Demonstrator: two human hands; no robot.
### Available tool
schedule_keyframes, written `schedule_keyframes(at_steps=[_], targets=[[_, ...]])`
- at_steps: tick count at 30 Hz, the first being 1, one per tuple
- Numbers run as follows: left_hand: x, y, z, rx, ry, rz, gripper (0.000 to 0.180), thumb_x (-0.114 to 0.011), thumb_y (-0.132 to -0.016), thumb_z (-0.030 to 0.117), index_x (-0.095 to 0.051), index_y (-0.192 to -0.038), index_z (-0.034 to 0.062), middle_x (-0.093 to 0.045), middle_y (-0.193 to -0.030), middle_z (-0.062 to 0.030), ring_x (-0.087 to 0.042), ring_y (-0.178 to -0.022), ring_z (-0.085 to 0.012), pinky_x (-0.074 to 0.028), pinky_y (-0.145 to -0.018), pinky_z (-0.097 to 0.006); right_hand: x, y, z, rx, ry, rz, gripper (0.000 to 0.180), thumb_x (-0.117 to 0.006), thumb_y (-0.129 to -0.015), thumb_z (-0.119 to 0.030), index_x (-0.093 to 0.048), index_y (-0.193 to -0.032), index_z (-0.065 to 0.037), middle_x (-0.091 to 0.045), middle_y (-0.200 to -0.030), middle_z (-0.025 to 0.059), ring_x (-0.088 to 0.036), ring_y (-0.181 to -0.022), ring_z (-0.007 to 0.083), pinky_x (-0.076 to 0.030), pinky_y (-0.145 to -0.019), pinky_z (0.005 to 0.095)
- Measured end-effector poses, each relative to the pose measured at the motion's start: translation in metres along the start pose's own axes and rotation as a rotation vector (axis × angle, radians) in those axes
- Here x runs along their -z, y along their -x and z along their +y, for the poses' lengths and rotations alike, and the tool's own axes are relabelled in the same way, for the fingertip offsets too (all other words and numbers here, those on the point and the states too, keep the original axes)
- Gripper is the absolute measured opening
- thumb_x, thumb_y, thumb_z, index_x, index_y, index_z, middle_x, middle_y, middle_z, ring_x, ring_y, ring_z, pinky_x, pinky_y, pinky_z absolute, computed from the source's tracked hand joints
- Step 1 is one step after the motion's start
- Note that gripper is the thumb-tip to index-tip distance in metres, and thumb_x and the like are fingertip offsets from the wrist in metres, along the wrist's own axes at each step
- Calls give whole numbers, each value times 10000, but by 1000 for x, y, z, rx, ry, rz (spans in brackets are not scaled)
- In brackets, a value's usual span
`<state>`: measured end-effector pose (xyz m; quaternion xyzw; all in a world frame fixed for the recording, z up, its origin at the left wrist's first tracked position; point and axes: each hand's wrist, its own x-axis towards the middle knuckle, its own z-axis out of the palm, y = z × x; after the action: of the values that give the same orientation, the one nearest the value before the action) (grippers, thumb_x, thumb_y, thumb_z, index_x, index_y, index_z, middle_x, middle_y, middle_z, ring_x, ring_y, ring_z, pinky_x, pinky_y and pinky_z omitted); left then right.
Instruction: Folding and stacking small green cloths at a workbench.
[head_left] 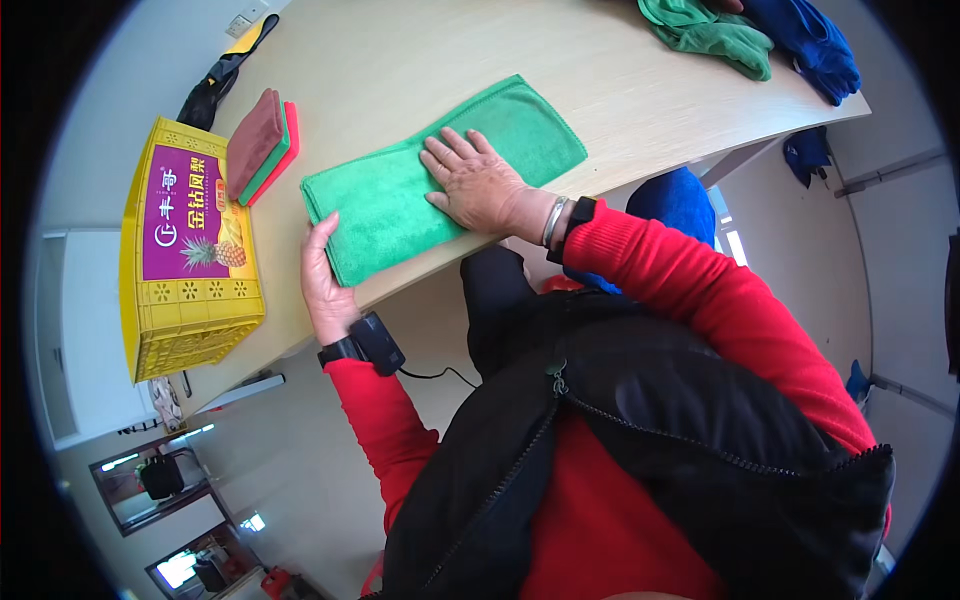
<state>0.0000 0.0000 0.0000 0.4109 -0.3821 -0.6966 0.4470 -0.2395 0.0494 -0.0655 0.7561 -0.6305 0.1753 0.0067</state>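
A green towel (385,220), folded into a long rectangle, lies slantwise on the table near its front edge. My right hand (478,188) rests palm down on top of it, right of the middle, with the fingers spread out. At the towel's left end, my left hand (325,275) is set against the short edge, its visible fingers stretched along that side. Part of the left hand's fingers is hidden, and I see no grip on the cloth.
A yellow plastic crate (200,300) with a purple label stands at the table's left. Folded brown, green and red cloths (262,150) lean beside it. Green crumpled cloth (705,38) and blue cloth (815,50) lie at the far right of the table (400,70). A black-and-yellow item (225,75) lies behind the crate.
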Motion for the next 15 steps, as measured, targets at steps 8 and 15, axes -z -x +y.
schedule_keyframes(at_steps=[8, 15], targets=[[-54, -17, 17, -202, -68, -200, 393, -638, -906, 123, -566, -1279, 22, -666, -1136, -99, -677, -1013, -209, -562, -889, -352, 14, 2, -8, 43, 44, 40, 615, -454, -992, -417, -415, -1470, -31, -359, -1555, 151, -274, -1466, 338, -205, -1199, 496], [-109, -36, 20, -206, -355, -243, 201, -665, -856, 140, -638, -1010, 14, -643, -900, -28, -631, -822, -128, -522, -737, -281, 34, 74, -43, 161, 5, 56, 575, -603, -867, -275, -525, -1372, -13, -479, -1432, 183, -391, -1380, 349, -257, -1177, 503]])
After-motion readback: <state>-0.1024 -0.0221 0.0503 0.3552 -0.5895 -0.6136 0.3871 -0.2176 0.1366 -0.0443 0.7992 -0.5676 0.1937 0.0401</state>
